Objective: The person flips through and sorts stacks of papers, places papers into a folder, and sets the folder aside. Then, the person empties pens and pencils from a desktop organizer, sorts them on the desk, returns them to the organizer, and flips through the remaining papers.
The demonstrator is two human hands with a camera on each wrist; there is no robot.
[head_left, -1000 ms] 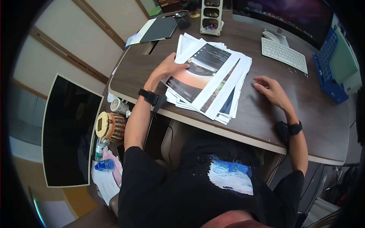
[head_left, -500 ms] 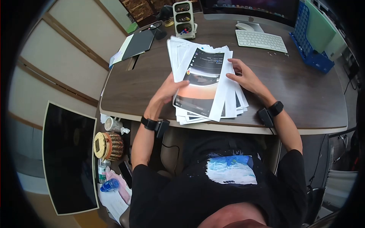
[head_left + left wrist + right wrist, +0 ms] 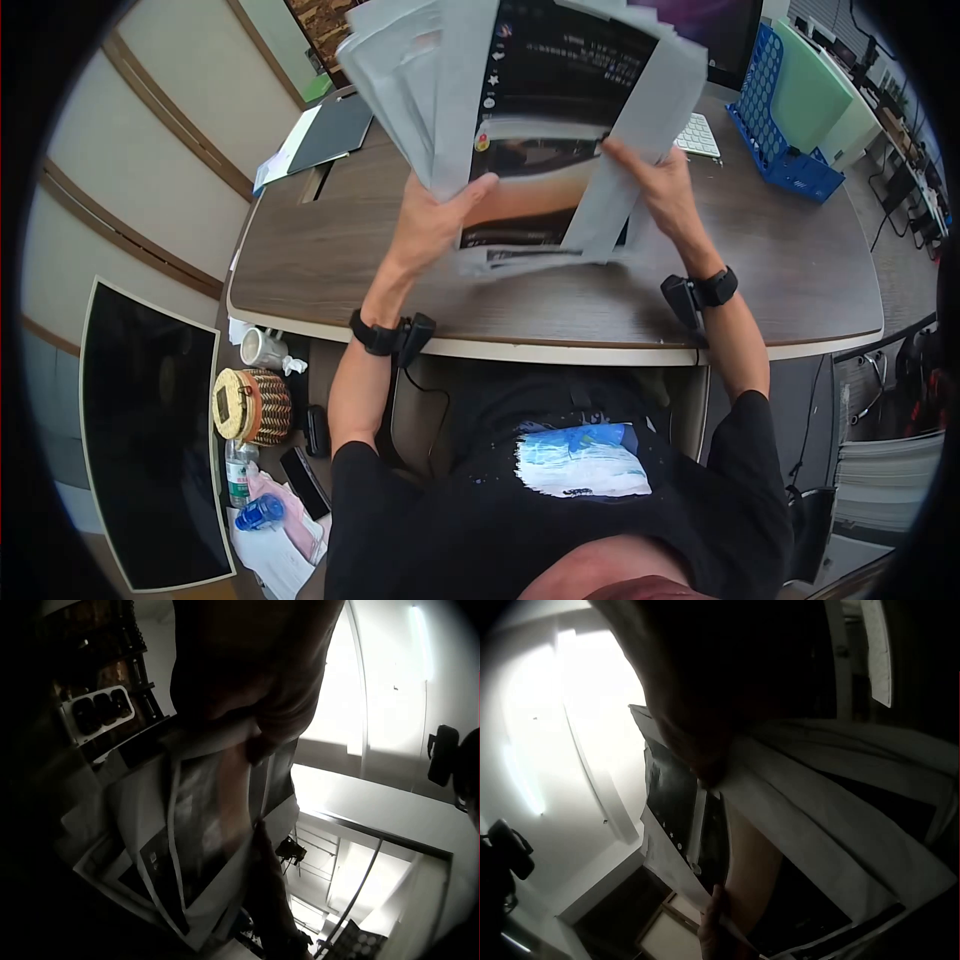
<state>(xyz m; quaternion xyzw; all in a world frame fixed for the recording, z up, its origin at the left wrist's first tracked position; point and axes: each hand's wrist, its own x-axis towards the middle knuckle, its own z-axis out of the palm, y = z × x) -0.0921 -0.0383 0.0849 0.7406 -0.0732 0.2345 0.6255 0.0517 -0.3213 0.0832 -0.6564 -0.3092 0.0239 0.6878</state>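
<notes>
A thick stack of printed papers (image 3: pixel 545 85) is raised above the desk and tilted up, its sheets fanned unevenly. The top sheet carries a dark print with an orange band. My left hand (image 3: pixel 425 228) grips the left edge, thumb lying over the front. From the right side my right hand (image 3: pixel 670 200) holds the stack, thumb on the front sheet and fingers behind. In the left wrist view the papers (image 3: pixel 202 817) hang spread below the dark hand. White sheets (image 3: pixel 802 802) splay apart beside the right hand in the right wrist view.
A brown desk (image 3: pixel 330 255) lies beneath. A black folder (image 3: pixel 335 132) rests at its back left, and a blue basket (image 3: pixel 800 170) with green folders stands at the right. Part of a white keyboard (image 3: pixel 697 136) shows behind the papers. Left sit a mug (image 3: pixel 262 348) and a woven basket (image 3: pixel 262 408).
My right hand came from the desk to the papers' right edge. Both hands then lifted the stack off the desk and tilted it up, toward the camera.
</notes>
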